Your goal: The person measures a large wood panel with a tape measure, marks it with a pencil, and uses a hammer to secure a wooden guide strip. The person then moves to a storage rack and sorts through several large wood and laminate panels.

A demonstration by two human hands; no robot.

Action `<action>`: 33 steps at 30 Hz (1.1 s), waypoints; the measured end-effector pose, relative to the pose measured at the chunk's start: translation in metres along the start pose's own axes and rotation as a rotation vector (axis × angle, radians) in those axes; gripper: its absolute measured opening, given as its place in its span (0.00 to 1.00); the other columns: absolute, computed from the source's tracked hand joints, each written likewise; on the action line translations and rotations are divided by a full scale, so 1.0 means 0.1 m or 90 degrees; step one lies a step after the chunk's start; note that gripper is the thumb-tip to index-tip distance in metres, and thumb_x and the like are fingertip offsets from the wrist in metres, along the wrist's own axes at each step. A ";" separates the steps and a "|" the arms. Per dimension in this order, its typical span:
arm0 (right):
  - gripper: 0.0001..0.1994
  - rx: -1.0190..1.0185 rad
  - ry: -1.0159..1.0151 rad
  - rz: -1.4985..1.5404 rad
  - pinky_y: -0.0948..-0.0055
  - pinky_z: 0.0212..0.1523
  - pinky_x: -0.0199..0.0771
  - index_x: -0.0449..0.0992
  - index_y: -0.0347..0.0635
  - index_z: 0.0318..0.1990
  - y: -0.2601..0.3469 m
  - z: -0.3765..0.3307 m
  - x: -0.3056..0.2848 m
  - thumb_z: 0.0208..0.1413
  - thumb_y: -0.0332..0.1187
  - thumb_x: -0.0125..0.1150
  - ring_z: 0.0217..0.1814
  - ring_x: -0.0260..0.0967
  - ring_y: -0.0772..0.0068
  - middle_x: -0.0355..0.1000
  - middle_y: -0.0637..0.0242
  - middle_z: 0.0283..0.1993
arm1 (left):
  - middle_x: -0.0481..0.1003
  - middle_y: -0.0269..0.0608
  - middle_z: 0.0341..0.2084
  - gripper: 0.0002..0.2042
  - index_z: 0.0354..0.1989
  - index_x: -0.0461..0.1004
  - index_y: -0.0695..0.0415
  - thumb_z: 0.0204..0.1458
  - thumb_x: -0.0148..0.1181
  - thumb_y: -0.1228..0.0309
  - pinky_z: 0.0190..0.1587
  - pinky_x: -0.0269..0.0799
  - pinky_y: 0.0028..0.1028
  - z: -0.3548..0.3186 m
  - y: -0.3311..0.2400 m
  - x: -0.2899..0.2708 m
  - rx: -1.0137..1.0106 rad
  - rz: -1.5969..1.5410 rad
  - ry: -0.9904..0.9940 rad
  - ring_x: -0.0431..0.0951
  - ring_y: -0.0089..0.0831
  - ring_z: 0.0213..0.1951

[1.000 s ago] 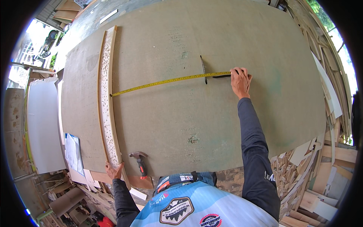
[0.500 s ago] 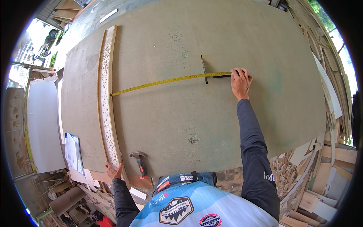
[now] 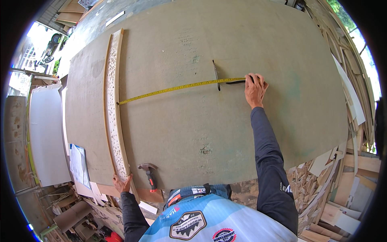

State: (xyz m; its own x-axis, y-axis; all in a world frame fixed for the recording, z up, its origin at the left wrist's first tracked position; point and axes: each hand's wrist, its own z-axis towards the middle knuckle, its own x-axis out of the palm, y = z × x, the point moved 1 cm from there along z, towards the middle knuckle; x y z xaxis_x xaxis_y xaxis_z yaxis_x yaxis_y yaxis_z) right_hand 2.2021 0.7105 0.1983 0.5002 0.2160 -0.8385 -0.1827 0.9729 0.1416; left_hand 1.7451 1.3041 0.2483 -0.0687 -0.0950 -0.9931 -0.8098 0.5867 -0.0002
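My left hand (image 3: 122, 183) is wrapped round the near end of a long wooden board (image 3: 115, 105) with raised edges and a pale, dark-speckled face. A yellow measuring tape (image 3: 177, 87) stretches across the worktop, its hooked end at the board's right edge. At the other end my right hand (image 3: 255, 90) closes over the tape measure's case, which the fingers mostly hide. Under the tape lies a dark tool (image 3: 215, 72) with a thin marked blade and a black arm reaching toward my right hand. A claw hammer (image 3: 149, 176) with a black and red handle rests right of my left hand.
The big grey-brown worktop (image 3: 169, 133) is scuffed in places. A clipboard with papers (image 3: 79, 164) lies at its left edge. White panels (image 3: 46, 137) stand farther left. Stacked wood offcuts (image 3: 350, 72) line the right side, and scraps (image 3: 312, 177) cover the floor at the near right.
Hardly anything differs. My right hand and the tape have shifted very slightly left; my left hand keeps its hold on the board.
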 end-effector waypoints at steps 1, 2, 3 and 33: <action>0.07 0.002 0.002 0.000 0.55 0.53 0.58 0.78 0.53 0.42 0.00 0.00 0.00 0.55 0.33 0.61 0.60 0.59 0.68 0.70 0.79 0.49 | 0.66 0.66 0.55 0.55 0.64 0.58 0.72 0.30 0.73 0.44 0.58 0.66 0.43 0.00 0.01 0.01 -0.004 -0.005 0.000 0.68 0.58 0.56; 0.07 0.004 0.005 0.001 0.55 0.53 0.58 0.78 0.53 0.42 0.00 0.00 0.00 0.56 0.33 0.61 0.60 0.59 0.68 0.70 0.79 0.49 | 0.66 0.66 0.55 0.56 0.64 0.58 0.72 0.30 0.74 0.45 0.58 0.66 0.42 0.00 0.02 0.02 -0.008 -0.010 0.000 0.68 0.58 0.57; 0.07 0.006 0.005 0.002 0.55 0.53 0.58 0.78 0.53 0.42 0.01 0.00 0.01 0.56 0.32 0.61 0.60 0.59 0.68 0.70 0.79 0.49 | 0.66 0.65 0.55 0.56 0.64 0.58 0.72 0.29 0.74 0.46 0.59 0.66 0.42 0.00 0.03 0.02 -0.013 -0.014 -0.002 0.68 0.57 0.57; 0.07 -0.004 0.034 -0.021 0.56 0.51 0.58 0.77 0.54 0.42 0.03 0.03 -0.03 0.56 0.33 0.60 0.59 0.60 0.69 0.71 0.79 0.49 | 0.65 0.64 0.58 0.58 0.65 0.56 0.71 0.28 0.75 0.44 0.61 0.65 0.41 -0.03 0.05 0.03 -0.030 -0.036 -0.002 0.67 0.55 0.59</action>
State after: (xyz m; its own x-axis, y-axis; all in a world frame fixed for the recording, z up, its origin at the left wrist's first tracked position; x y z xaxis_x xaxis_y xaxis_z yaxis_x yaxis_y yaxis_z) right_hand 2.2030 0.7132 0.2026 0.4605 0.1791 -0.8694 -0.1725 0.9788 0.1103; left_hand 1.7391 1.3039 0.2458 -0.0202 -0.1250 -0.9920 -0.8388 0.5421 -0.0512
